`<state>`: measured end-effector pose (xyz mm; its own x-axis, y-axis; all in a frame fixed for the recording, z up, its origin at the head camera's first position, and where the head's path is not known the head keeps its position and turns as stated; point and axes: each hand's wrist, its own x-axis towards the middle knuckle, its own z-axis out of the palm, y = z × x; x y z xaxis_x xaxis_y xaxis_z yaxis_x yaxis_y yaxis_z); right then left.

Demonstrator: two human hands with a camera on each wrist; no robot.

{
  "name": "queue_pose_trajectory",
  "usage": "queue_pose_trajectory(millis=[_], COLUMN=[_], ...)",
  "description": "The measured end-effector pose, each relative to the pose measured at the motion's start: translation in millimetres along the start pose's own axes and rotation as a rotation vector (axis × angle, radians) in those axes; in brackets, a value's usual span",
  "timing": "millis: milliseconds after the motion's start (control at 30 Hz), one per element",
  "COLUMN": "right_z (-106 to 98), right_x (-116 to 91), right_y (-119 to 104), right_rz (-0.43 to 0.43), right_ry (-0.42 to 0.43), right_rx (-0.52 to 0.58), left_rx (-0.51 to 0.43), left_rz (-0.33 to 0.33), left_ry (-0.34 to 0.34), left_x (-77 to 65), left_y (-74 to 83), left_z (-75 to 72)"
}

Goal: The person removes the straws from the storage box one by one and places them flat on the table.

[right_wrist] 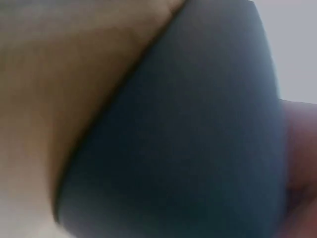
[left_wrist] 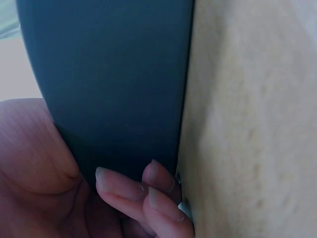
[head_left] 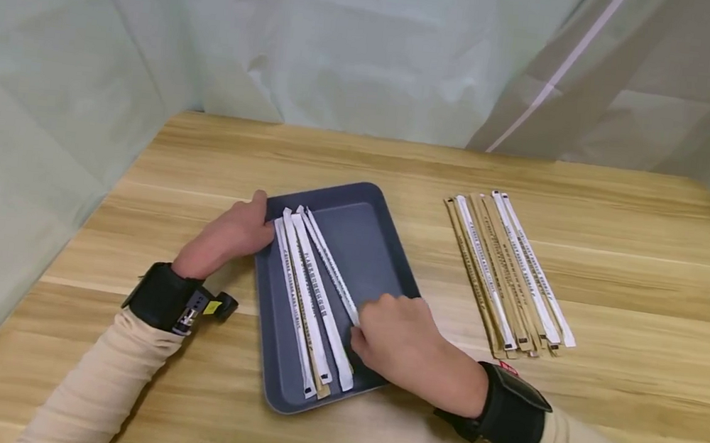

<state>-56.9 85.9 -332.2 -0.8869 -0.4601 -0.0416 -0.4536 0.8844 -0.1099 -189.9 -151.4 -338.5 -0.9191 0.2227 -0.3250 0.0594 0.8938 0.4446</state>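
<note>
A dark grey rectangular tray [head_left: 363, 233] lies on the wooden table, turned slightly. Inside it, along the left side, lie several paper-wrapped straws [head_left: 316, 296], mostly white with a brown one among them. My left hand [head_left: 232, 231] grips the tray's upper left edge; the left wrist view has its curled fingers [left_wrist: 121, 186] against the tray's outer side [left_wrist: 119, 89]. Over the lower right part of the tray, my right hand [head_left: 398, 340] pinches the near end of a white wrapped straw [head_left: 328, 258]. That end is hidden under the fingers. The right wrist view is blurred.
On the table [head_left: 643, 299] right of the tray lies a bunch of brown and white wrapped straws [head_left: 504, 271], roughly side by side. Pale sheeting [head_left: 371, 52] hangs behind the table and along its sides.
</note>
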Motion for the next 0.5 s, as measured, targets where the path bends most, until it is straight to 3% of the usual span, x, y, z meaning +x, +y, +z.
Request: queue_pose_trajectory(millis=[167, 300, 500], right_z=[-18.0, -32.1, -39.8], right_x=[-14.8, -29.6, -49.0], right_y=[19.9, 40.9, 71.4], right_rz=[-0.029, -0.001, 0.084], right_ry=[0.191, 0.327, 0.425], right_rx=[0.033, 0.085, 0.077], left_rx=[0.019, 0.016, 0.015], left_rz=[0.019, 0.024, 0.011], left_ry=[0.013, 0.013, 0.005], left_x=[-0.4, -2.6, -5.1], left_y=[0.5, 0.8, -1.7], left_z=[-1.0, -2.1, -3.0])
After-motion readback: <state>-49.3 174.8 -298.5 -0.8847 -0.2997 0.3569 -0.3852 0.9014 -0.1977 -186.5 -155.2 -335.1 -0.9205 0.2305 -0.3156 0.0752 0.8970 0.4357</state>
